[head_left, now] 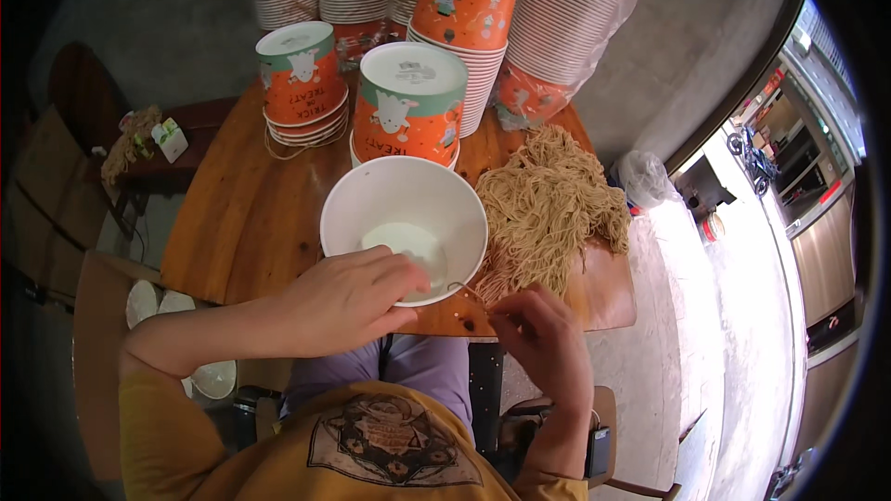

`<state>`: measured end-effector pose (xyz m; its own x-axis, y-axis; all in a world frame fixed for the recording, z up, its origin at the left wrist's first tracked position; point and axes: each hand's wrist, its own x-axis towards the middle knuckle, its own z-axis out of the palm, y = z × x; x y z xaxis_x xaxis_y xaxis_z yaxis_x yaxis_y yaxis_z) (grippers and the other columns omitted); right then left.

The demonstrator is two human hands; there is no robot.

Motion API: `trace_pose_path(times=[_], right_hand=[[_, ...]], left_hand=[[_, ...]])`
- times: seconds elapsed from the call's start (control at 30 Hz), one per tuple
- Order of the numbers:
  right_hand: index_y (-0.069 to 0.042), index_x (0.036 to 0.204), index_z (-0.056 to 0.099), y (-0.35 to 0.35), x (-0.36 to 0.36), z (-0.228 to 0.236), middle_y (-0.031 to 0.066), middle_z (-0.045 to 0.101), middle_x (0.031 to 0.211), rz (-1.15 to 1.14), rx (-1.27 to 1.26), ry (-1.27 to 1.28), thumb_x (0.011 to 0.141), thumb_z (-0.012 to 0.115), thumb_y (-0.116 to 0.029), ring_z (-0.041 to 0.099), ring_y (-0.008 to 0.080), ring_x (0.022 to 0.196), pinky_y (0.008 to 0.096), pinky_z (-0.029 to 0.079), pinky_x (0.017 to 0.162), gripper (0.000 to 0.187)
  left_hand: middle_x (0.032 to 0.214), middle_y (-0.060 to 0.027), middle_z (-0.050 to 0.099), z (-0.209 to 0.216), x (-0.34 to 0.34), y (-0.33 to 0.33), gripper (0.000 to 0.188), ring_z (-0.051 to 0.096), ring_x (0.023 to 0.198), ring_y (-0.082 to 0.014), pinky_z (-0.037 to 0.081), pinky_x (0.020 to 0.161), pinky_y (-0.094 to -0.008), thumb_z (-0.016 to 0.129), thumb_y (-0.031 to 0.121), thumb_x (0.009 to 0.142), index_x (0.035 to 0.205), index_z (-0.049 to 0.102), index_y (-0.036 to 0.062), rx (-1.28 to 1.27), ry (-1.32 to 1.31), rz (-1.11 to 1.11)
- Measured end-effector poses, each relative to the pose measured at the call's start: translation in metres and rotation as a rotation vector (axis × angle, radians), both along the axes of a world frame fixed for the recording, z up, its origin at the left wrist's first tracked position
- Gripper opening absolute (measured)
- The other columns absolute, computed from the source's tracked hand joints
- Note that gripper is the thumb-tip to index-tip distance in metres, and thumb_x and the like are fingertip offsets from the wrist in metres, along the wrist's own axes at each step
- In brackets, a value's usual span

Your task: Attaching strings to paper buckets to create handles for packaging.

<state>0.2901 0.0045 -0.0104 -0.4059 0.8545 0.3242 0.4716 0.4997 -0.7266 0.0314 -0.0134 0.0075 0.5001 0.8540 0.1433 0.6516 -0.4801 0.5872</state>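
A paper bucket, white inside, stands mouth up on the table in front of me. My left hand grips its near rim, with the fingers bent over into the bucket and the thumb outside. Just right of the rim, my right hand pinches a thin tan cord, and the cord's curled end reaches to the bucket's side. A large tangled heap of tan cords lies beyond my right hand. The left fingertips are partly hidden inside the bucket.
On the wooden table, upside-down orange and green buckets stand behind the open one. A short bucket stack is at the far left. Tall plastic-wrapped stacks line the back. A cardboard box with pale round pieces sits at lower left.
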Motion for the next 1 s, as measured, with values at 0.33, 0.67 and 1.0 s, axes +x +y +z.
trace_pose_path(times=[0.33,0.67,1.0], right_hand=[[-0.005,0.090,0.061,0.052,-0.067,0.013,0.0103,0.058,0.084,0.227,0.198,-0.098,0.087,0.065,-0.011,0.062,0.0317,0.068,0.0401,0.050,0.062,0.008],[-0.006,0.087,0.058,0.058,-0.095,-0.002,0.0107,0.060,0.083,0.103,0.171,-0.132,0.091,0.061,-0.019,0.063,0.0344,0.073,0.0445,0.051,0.062,0.013],[-0.003,0.081,0.049,0.079,-0.105,-0.009,0.0155,0.059,0.077,-0.041,0.420,-0.167,0.087,0.057,-0.010,0.061,0.0382,0.067,0.0478,0.050,0.058,0.012]], left_hand=[[0.095,-0.0064,0.057,-0.016,-0.044,-0.008,0.021,0.055,0.100,-0.0252,0.039,0.097,-0.0414,0.064,0.004,0.076,0.096,0.062,0.0080,0.568,0.142,0.035],[0.074,-0.0069,0.060,-0.016,-0.017,0.017,0.015,0.059,0.077,-0.0248,0.037,0.092,-0.0373,0.064,0.020,0.084,0.085,0.060,0.0054,0.211,-0.076,0.270],[0.079,-0.0076,0.056,-0.017,-0.037,0.027,0.009,0.054,0.090,-0.0257,0.036,0.093,-0.0380,0.061,0.016,0.080,0.079,0.058,0.0079,0.222,0.048,0.095]])
